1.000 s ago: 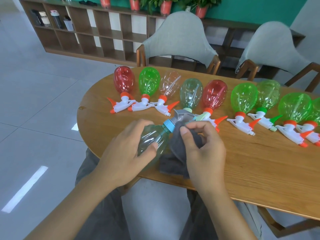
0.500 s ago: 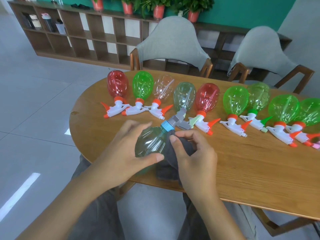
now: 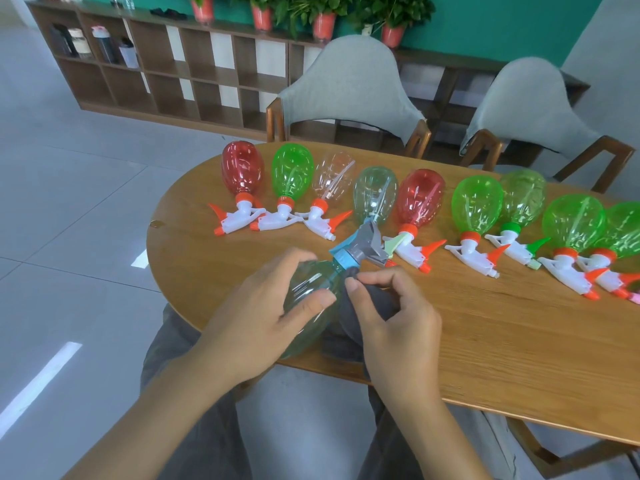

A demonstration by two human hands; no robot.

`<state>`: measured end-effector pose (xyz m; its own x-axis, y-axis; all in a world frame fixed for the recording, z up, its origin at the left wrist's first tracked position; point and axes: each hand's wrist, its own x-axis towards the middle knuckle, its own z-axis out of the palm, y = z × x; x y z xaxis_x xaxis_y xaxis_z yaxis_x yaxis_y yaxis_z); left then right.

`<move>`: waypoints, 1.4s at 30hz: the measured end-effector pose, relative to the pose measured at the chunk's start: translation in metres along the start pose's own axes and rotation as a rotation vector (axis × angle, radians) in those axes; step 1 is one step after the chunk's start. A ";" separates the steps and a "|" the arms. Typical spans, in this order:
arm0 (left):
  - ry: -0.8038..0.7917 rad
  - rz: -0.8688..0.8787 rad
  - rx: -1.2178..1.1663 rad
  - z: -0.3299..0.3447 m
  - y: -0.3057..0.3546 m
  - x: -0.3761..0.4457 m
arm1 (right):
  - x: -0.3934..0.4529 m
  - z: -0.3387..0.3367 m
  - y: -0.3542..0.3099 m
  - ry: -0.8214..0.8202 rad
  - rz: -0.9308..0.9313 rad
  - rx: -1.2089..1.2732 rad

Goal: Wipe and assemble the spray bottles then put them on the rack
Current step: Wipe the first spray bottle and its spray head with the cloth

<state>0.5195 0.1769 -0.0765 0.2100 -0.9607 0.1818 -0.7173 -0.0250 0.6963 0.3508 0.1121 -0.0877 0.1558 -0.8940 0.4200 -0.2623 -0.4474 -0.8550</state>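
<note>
Fingers of the left hand (image 3: 263,320) curl over a pale green spray bottle (image 3: 308,299), thumb pressed on its side, holding it tilted with its blue collar and grey trigger head (image 3: 363,247) pointing away. Just beside it, the right hand (image 3: 391,317) grips a bunched grey cloth (image 3: 349,323), thumb and forefinger pinching the fabric against the bottle's shoulder below the collar. Both forearms come in from the bottom of the view, above grey trousers.

Beyond the hands, a row of spray bottles (image 3: 419,199) lies across the worktop (image 3: 485,341), bodies pointing away, trigger heads toward the person: red, green, clear and pale green ones, most with white heads and orange nozzles. The held bottle's grey head overlaps the nearest ones in that row. The row runs off the right edge.

The worktop is an oval slab of light brown wood. Two grey-backed chairs (image 3: 349,88) stand on its far side. Behind them a low wooden shelf unit (image 3: 194,74) with open compartments runs along a teal wall, potted plants (image 3: 322,19) on top. Floor tiles are pale grey.
</note>
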 end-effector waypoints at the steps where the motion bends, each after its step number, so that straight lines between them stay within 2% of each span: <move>1: 0.014 0.003 0.000 0.001 0.000 -0.001 | 0.000 0.000 -0.001 0.014 0.011 0.009; 8: 0.102 0.035 0.034 0.011 0.003 -0.007 | 0.008 -0.003 -0.008 0.135 0.102 0.106; 14: 0.110 0.047 0.041 0.011 0.001 -0.007 | 0.000 -0.002 -0.008 0.053 0.169 0.136; 18: 0.122 0.060 0.002 0.009 0.001 -0.008 | -0.003 -0.003 -0.007 0.137 0.079 0.072; 22: 0.151 0.071 -0.020 0.012 0.004 -0.011 | -0.002 -0.001 -0.004 0.263 -0.201 -0.157; 26: 0.154 0.030 0.007 0.015 0.005 -0.013 | -0.001 0.003 -0.001 0.251 -0.200 -0.175; 32: 0.168 0.045 0.099 0.012 0.006 -0.017 | -0.006 0.002 -0.004 0.109 -0.268 -0.237; 38: 0.161 0.066 0.090 0.014 0.006 -0.019 | 0.002 -0.001 -0.012 0.226 -0.244 -0.224; 42: 0.154 0.078 0.074 0.013 0.004 -0.018 | 0.002 0.001 -0.013 0.153 -0.279 -0.209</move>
<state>0.5042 0.1904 -0.0865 0.2467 -0.9071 0.3411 -0.7810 0.0223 0.6241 0.3553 0.1165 -0.0760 0.1089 -0.7232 0.6819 -0.4213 -0.6549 -0.6273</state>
